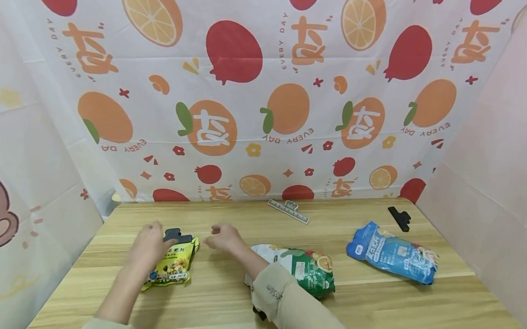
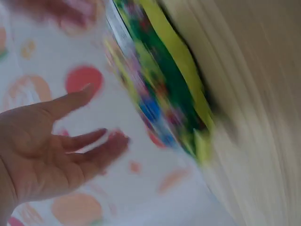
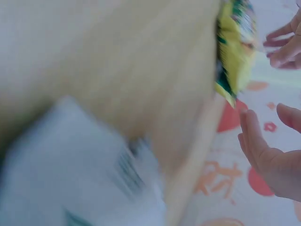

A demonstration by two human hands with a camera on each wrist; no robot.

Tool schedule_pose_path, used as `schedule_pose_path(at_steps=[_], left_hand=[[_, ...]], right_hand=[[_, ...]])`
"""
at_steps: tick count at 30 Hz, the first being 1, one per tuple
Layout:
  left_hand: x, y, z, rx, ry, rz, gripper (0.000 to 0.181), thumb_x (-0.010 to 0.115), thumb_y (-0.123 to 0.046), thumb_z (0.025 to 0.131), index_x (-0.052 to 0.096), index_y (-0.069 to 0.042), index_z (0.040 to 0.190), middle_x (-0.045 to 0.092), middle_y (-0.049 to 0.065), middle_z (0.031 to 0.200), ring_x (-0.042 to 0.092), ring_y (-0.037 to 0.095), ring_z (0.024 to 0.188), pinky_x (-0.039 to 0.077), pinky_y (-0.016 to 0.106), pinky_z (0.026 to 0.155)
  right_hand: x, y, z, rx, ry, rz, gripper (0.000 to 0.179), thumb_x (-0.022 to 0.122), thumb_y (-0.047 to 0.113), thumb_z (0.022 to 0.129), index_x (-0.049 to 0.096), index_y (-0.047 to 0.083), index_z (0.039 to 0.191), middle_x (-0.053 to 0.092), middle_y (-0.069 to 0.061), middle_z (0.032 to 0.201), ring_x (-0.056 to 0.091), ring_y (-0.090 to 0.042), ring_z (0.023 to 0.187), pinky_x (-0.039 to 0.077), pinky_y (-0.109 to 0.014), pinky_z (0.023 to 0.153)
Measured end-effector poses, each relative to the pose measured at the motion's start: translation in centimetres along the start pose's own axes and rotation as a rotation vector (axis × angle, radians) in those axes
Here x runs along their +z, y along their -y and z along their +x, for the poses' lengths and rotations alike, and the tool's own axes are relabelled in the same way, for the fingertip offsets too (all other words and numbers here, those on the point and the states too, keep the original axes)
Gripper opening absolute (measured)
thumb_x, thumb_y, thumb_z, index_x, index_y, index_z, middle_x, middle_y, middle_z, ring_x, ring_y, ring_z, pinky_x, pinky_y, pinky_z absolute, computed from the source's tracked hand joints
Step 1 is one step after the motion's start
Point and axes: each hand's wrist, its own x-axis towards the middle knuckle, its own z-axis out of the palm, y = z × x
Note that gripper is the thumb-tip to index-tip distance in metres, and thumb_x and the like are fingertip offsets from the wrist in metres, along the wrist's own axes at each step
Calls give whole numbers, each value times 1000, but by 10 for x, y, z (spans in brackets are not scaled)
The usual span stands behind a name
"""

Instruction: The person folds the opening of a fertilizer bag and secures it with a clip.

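Note:
A yellow snack bag [image 1: 173, 263] lies on the left part of the table, a black clip [image 1: 178, 236] on its top edge. Over the bag's left side is my left hand [image 1: 149, 245], and the left wrist view shows that hand [image 2: 51, 153] with fingers apart and nothing held. To the right of the bag hovers my right hand [image 1: 226, 238]; its fingers and thumb [image 3: 275, 157] are spread and empty in the right wrist view. Both palms face the bag from opposite sides. My right forearm crosses over a green and white bag [image 1: 300, 267], hiding part of it.
A blue bag [image 1: 391, 253] lies at the right, with a black clip [image 1: 399, 218] behind it. Near the table's back edge is a clip with a piano-key pattern [image 1: 289, 210]. A dark object [image 1: 259, 313] peeks out beneath my right sleeve. Fruit-printed cloth [image 1: 258, 109] hangs behind.

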Motion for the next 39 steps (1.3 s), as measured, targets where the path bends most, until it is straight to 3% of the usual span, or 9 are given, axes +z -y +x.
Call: schedule_pose_path(at_steps=[3,5,8,11,16,20,25,31,39], left_hand=[[11,-30,-7,72,-78,-191,48,64,-20,88,45,14,117,50,32,110,52,44,98,47,49,77],[19,-51,-13,90,-43,-422,43,62,-16,89,47,10,119,53,26,111,56,37,98,48,44,77],[33,-76,-22,81,70,-837,40,57,-9,91,42,12,122,54,23,110,58,30,96,48,39,82],[47,-93,-33,30,237,-1190,40,52,-5,92,36,16,123,53,22,110,57,29,98,44,37,90],[68,-105,-54,-42,545,-1477,29,48,-8,94,47,12,115,56,17,110,54,28,105,38,35,95],[85,-114,-72,-167,749,-1663,18,45,-8,95,52,5,105,53,17,111,53,28,106,35,36,98],[103,-127,-90,-353,836,-1782,30,43,-7,96,37,13,117,48,23,114,47,33,113,34,37,99],[114,-144,-102,-539,761,-1843,53,41,-6,98,10,26,126,20,40,129,22,46,127,30,40,101],[118,-161,-107,-579,582,-1908,56,36,-2,98,-3,27,127,4,41,134,10,50,128,23,42,104]], right_hand=[[-14,10,2,-28,28,-37,43,67,14,83,55,0,122,59,-8,114,62,-17,84,50,-28,71],[-25,16,4,-69,45,-80,39,65,12,84,58,-1,120,61,-9,112,62,-15,80,50,-25,68],[-45,22,8,-134,65,-149,29,64,8,85,63,-2,112,65,-9,101,63,-18,79,50,-23,65],[-67,23,11,-187,93,-210,21,63,6,86,66,-3,104,67,-9,90,64,-23,81,51,-25,65],[-100,16,12,-214,156,-337,18,62,7,87,67,-3,101,67,-10,87,64,-24,80,51,-25,63],[-120,3,12,-190,216,-446,20,61,7,88,66,-4,103,66,-9,89,63,-26,82,50,-24,62],[-137,-15,12,-134,284,-574,21,62,10,88,64,-2,105,63,-6,88,62,-25,83,50,-27,64],[-158,-29,7,-41,437,-617,26,61,11,89,61,-3,111,61,-8,96,62,-26,85,51,-34,70],[-183,-35,0,32,584,-616,30,58,12,91,57,-2,117,58,-8,105,61,-27,92,49,-39,80]])
